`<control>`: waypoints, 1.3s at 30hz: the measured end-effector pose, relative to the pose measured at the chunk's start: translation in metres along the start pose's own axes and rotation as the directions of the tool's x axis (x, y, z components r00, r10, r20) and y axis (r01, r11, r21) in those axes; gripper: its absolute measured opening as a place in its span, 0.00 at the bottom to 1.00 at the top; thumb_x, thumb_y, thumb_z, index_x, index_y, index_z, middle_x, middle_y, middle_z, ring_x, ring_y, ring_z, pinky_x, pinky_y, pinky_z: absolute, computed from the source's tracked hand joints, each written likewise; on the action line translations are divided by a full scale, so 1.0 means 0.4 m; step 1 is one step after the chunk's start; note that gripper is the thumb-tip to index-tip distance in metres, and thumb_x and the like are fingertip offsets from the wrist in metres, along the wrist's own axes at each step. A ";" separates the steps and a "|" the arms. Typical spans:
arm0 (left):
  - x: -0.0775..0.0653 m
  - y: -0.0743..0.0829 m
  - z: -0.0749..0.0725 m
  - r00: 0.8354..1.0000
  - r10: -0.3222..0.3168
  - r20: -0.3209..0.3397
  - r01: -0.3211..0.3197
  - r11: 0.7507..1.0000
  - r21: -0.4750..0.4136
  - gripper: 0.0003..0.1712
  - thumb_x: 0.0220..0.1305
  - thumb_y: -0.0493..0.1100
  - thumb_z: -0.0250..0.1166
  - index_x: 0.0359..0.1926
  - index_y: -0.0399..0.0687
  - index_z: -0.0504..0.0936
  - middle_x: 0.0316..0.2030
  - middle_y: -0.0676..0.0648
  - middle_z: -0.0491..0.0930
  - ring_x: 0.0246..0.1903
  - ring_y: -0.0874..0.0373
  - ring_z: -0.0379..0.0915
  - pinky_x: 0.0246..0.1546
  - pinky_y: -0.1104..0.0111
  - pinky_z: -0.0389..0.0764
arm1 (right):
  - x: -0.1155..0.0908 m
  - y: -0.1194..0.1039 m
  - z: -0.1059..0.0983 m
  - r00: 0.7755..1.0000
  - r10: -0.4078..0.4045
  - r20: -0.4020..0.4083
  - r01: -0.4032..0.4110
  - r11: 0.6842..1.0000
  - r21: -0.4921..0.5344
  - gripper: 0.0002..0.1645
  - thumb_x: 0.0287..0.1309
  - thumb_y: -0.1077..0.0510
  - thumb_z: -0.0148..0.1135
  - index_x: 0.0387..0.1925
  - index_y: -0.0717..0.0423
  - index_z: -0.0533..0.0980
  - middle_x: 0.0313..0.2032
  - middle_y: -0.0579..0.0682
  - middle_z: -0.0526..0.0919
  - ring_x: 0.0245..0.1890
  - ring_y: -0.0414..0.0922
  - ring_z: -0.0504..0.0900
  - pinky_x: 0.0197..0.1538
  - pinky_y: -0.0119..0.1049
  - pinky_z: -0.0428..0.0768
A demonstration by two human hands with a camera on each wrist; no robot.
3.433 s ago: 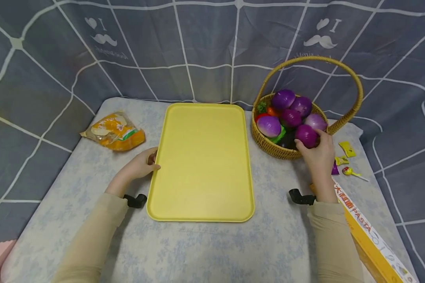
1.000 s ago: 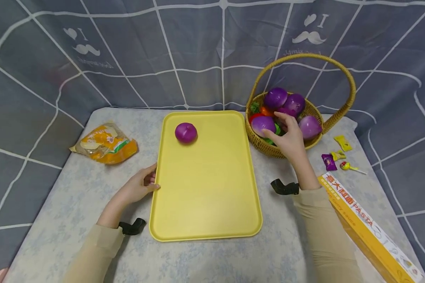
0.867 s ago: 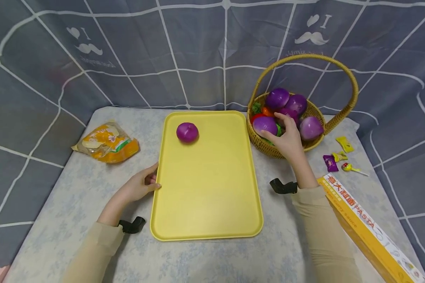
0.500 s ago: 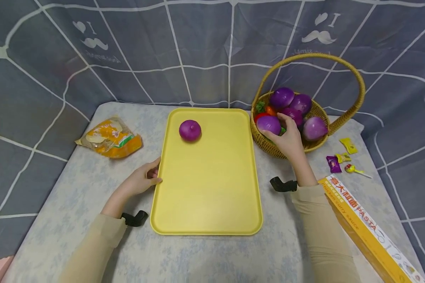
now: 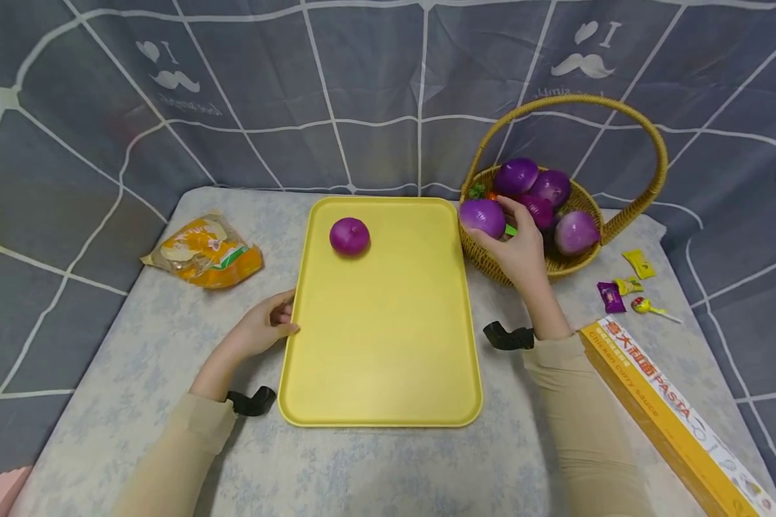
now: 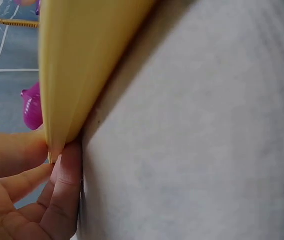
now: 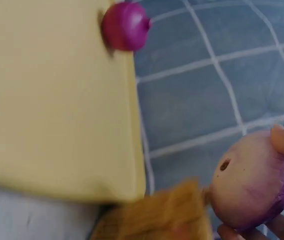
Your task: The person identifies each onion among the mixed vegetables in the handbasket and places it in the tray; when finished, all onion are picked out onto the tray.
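My left hand point(image 5: 259, 329) pinches the left rim of a yellow tray point(image 5: 381, 330); the left wrist view shows thumb and fingers on either side of the rim point(image 6: 56, 135). On the tray, near its far left corner, sits a magenta onion point(image 5: 350, 237). My right hand point(image 5: 522, 248) grips a purple onion point(image 5: 482, 218) with a pale underside, over the left rim of the wicker basket point(image 5: 485, 264). The right wrist view shows a small dark hole in this onion's pale side point(image 7: 247, 180). Several other purple onions point(image 5: 575, 233) lie in the basket.
The basket's tall handle point(image 5: 653, 158) arches above its contents. Right of it lie wrapped candies point(image 5: 637, 263) and a lollipop point(image 5: 647, 307). A long pasta box point(image 5: 679, 416) runs beside my right forearm. At the left is an orange plastic bag point(image 5: 208, 251).
My right hand took the magenta onion from the basket, and it now sits on the tray. Then the hand returned, gripped the purple onion and raised it leftward. My left hand stays at the tray's rim.
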State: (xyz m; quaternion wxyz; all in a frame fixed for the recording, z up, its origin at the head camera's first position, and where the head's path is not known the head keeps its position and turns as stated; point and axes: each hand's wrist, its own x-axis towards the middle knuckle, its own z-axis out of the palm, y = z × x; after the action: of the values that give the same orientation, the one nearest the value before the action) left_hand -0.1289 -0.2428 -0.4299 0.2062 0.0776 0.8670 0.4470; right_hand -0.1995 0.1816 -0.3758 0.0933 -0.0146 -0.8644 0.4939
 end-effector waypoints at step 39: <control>-0.006 0.010 0.016 0.998 -0.058 -0.010 0.059 0.997 0.048 0.42 0.68 0.36 0.62 0.76 0.37 0.50 0.49 0.36 0.73 0.45 0.52 0.69 0.42 0.70 0.72 | 0.027 -0.048 0.328 0.958 -0.059 0.279 0.096 0.988 -0.118 0.53 0.52 0.54 0.76 0.74 0.54 0.57 0.73 0.56 0.60 0.72 0.55 0.62 0.72 0.48 0.64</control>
State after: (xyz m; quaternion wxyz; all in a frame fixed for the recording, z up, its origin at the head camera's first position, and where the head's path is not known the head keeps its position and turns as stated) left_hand -0.1244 -0.2365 -0.4294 0.2133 0.0551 0.8802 0.4203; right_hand -0.2318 0.0616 -0.4227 -0.0095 0.0821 -0.8991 0.4298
